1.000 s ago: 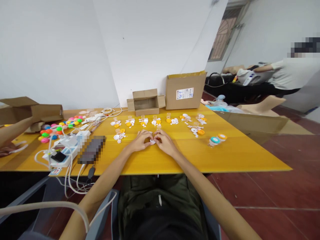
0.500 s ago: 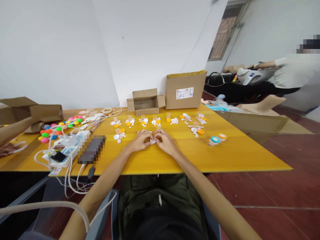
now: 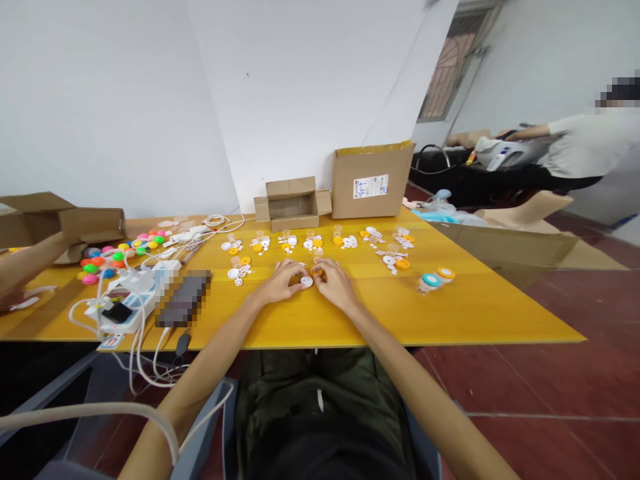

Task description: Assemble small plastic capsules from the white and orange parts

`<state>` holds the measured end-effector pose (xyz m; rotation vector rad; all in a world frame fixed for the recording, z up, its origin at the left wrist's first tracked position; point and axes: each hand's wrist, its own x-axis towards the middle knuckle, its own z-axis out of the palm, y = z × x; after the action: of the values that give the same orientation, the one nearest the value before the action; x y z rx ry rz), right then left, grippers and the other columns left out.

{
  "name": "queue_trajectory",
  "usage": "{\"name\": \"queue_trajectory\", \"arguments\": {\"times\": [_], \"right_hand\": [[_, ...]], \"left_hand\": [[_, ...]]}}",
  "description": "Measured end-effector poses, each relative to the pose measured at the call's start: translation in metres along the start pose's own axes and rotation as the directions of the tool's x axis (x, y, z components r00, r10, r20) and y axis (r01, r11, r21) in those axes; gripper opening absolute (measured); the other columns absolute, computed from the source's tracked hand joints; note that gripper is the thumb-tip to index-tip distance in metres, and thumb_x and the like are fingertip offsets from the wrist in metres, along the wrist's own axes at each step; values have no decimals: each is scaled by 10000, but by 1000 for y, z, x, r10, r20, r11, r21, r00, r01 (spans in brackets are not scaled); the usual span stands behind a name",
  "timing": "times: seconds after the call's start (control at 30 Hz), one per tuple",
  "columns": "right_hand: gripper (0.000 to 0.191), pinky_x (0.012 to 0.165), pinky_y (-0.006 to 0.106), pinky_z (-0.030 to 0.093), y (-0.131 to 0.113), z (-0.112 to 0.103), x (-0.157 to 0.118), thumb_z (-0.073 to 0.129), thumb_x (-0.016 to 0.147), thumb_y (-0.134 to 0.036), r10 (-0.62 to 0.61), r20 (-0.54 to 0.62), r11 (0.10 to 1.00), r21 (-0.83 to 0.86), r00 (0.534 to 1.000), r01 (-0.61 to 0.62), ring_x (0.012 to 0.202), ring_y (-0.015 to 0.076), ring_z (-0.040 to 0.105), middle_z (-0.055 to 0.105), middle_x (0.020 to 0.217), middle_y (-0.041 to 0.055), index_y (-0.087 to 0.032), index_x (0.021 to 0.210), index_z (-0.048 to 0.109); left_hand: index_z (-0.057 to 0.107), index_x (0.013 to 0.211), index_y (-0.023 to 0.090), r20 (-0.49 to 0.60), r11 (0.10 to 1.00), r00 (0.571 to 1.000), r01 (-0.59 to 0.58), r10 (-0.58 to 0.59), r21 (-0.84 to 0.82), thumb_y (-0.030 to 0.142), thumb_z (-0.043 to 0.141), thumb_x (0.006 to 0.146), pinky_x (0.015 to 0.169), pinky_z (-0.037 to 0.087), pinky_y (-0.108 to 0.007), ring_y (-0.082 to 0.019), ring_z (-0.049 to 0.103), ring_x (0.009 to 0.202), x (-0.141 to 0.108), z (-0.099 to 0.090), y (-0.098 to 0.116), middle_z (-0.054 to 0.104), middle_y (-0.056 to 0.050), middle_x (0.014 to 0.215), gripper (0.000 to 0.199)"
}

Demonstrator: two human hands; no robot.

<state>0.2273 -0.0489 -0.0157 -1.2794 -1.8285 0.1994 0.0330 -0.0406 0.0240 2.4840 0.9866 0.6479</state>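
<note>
My left hand (image 3: 284, 283) is closed, its fingertips pinching a small round white disc (image 3: 307, 282). Just to its right, my right hand (image 3: 333, 285) grips an orange ring-shaped cap (image 3: 317, 271) between thumb and fingers. Both hands are close together above the yellow table (image 3: 300, 323). Directly beyond them stands a clear plastic cup (image 3: 318, 255), partly hidden by the fingers. Farther back lie several small groups of white discs, orange caps and clear cups, such as the white discs (image 3: 349, 242) behind my right hand.
Two capped containers, one teal-topped (image 3: 430, 281) and one orange-topped (image 3: 445, 274), stand at right. An open cardboard box (image 3: 294, 221) and a larger carton (image 3: 371, 183) line the back. Left are a power strip (image 3: 135, 310), cables, a phone (image 3: 184, 299), colourful balls (image 3: 117, 257) and another person's arm (image 3: 30, 270).
My right hand now has an orange cap in its fingers, where none showed before. The white disc shows more plainly in my left fingertips, and the hands hardly moved.
</note>
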Motion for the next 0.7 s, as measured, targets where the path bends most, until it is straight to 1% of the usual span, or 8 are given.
{"name": "queue_trajectory", "arguments": {"times": [0.1, 0.17, 0.23, 0.33, 0.4, 0.5, 0.6, 0.7], "right_hand": [[193, 860, 370, 519, 0, -1, 0, 593, 775, -83, 6, 41, 1000, -10, 999, -5, 919, 244, 660, 730, 938, 46, -258, 792, 673], [183, 833, 356, 517, 0, -2, 0, 600, 788, -93, 11, 47, 1000, 13, 999, -12, 883, 239, 664, 732, 887, 38, -258, 798, 679], [153, 808, 343, 517, 1, -3, 1, 605, 808, -123, 28, 37, 996, 81, 999, -31, 848, 232, 670, 737, 859, 33, -254, 788, 681], [118, 724, 322, 515, 1, -5, 3, 602, 851, -218, 83, 28, 965, 247, 996, -88, 752, 220, 667, 745, 812, 27, -246, 770, 683], [150, 675, 311, 507, 1, -6, 4, 597, 868, -292, 109, 38, 929, 352, 993, -115, 702, 215, 655, 738, 767, 21, -240, 756, 682], [232, 648, 299, 500, -1, -7, 5, 592, 875, -392, 107, 56, 884, 451, 993, -120, 683, 211, 639, 712, 715, 16, -231, 728, 671], [306, 646, 294, 500, -3, -8, 5, 576, 878, -469, 103, 60, 861, 495, 993, -119, 690, 207, 631, 696, 707, 19, -224, 712, 656], [322, 645, 292, 499, -4, -10, 5, 573, 870, -487, 110, 59, 854, 506, 992, -125, 692, 205, 630, 687, 700, 18, -222, 707, 654]], "left_hand": [[650, 1020, 259, 4, 1000, 1000, 1, -1, -3, 261, 620, 913, 1066, 367, -431, -245, 538, 1098, 0, 0, -1, 691, -23, 1069, 111], [647, 1014, 257, 6, 1000, 1000, 5, -4, -6, 269, 617, 916, 1068, 365, -426, -244, 533, 1101, 0, 0, 0, 687, -22, 1067, 103], [643, 1026, 259, 7, 1000, 1000, 12, -12, -8, 282, 610, 922, 1067, 365, -426, -245, 532, 1100, 0, 0, 0, 684, -22, 1072, 112], [632, 1050, 262, 5, 1000, 1000, 23, -23, -14, 292, 604, 924, 1063, 371, -436, -248, 534, 1086, -1, 0, 1, 679, -24, 1076, 133], [629, 1047, 262, 3, 1000, 1000, 24, -24, -20, 297, 602, 925, 1062, 373, -442, -250, 535, 1073, -1, 0, 2, 676, -25, 1065, 130], [629, 1046, 268, -5, 999, 1000, 25, -25, -25, 287, 608, 921, 1058, 378, -441, -250, 538, 1065, -1, 0, 3, 674, -22, 1054, 127], [625, 1056, 272, -14, 999, 1000, 27, -27, -34, 250, 626, 903, 1056, 383, -436, -246, 545, 1076, 0, 0, 2, 671, -16, 1074, 155], [618, 1050, 264, -22, 998, 999, 27, -28, -50, 246, 635, 901, 1069, 375, -437, -241, 557, 1095, 0, 1, 2, 667, -15, 1087, 151]]}}
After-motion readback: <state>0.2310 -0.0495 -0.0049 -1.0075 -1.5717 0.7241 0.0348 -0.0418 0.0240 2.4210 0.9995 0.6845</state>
